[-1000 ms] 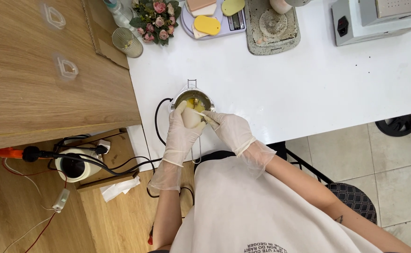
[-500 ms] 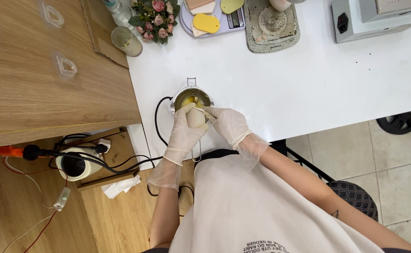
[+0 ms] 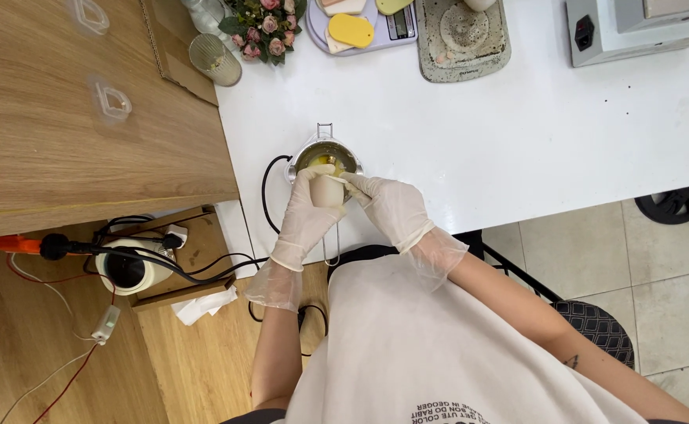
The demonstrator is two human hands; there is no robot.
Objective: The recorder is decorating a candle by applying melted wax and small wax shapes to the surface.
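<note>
The left hand [image 3: 309,212], in a thin pale glove, is wrapped around a small cream-coloured cup [image 3: 328,190], fingers curled along its side so the cup stays steady over the metal pot [image 3: 325,157]. The right hand [image 3: 395,210], gloved the same way, comes in from the other side with its fingertips pressed to the cup's rim; it may be pinching a thin stick or scraper there, but the view is too small to be sure. Holding the cup from both sides like this keeps it right above the pot's mouth, so whatever comes out would land in the yellowish liquid inside.

The pot stands near the front edge of the white desk [image 3: 517,141], close to the person's body, with a wire handle at its far side and a black cable [image 3: 266,196] looping off its left side down toward the floor.

Farther back on the desk, well apart from the hands, lie a round tray with yellow and pink moulded pieces [image 3: 352,30], a speckled grey tray [image 3: 462,39], a small bunch of pink flowers [image 3: 264,27] and a ribbed glass [image 3: 215,59]. A grey machine [image 3: 635,31] sits at the far right. To the left, a wooden cabinet [image 3: 69,133] adjoins the desk, and below it a white kettle-like pot [image 3: 128,271] sits among tangled cords.
</note>
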